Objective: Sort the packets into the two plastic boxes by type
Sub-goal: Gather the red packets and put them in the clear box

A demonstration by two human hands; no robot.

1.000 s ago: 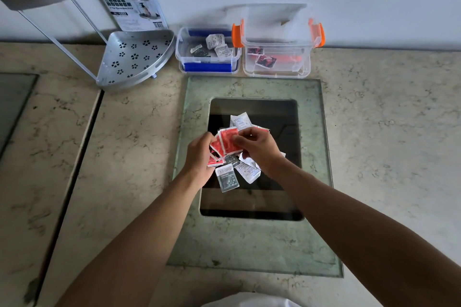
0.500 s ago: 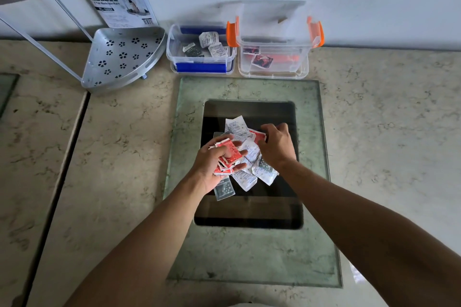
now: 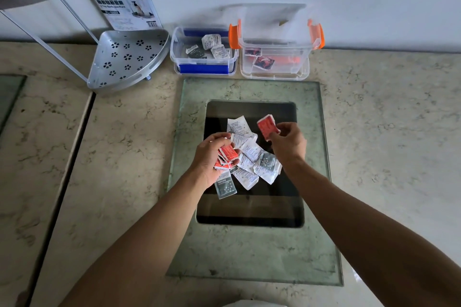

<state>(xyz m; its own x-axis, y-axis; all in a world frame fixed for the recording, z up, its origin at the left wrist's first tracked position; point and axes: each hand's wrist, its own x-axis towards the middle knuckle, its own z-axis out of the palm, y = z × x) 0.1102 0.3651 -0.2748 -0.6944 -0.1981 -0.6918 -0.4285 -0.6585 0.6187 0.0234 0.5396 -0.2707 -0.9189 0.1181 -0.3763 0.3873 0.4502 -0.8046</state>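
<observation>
The left hand (image 3: pixel 212 157) clutches a bunch of small red packets (image 3: pixel 227 156). The right hand (image 3: pixel 288 143) pinches one red foil packet (image 3: pixel 267 126) above scattered white paper sachets (image 3: pixel 249 154).

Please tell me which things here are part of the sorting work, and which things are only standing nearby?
Part of the job:
- red packets in left hand
- red packet in right hand
- white packets
- blue-latch box
- orange-latch box

Only nearby:
- metal corner shelf
- printed carton
</observation>
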